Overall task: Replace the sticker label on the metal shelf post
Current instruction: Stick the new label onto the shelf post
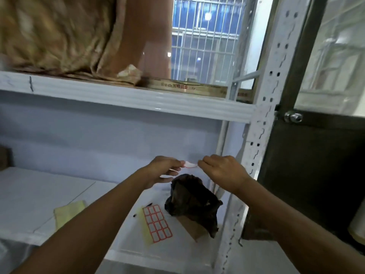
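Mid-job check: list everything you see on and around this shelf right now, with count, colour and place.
sticker: one, white with a red edge, in the air between both hands
sticker sheet: one, red-bordered labels on yellow backing, flat on the lower shelf
black bag: one, black, crumpled, right of the sheet
yellow item: one, pale yellow, cloth or paper, lower shelf at left
shelf post: one, white, perforated, upright at right
shelf beam: one, white, across above the hands
sack: one, tan, above the beam
left hand: pinches the sticker's left end
right hand: pinches its right end
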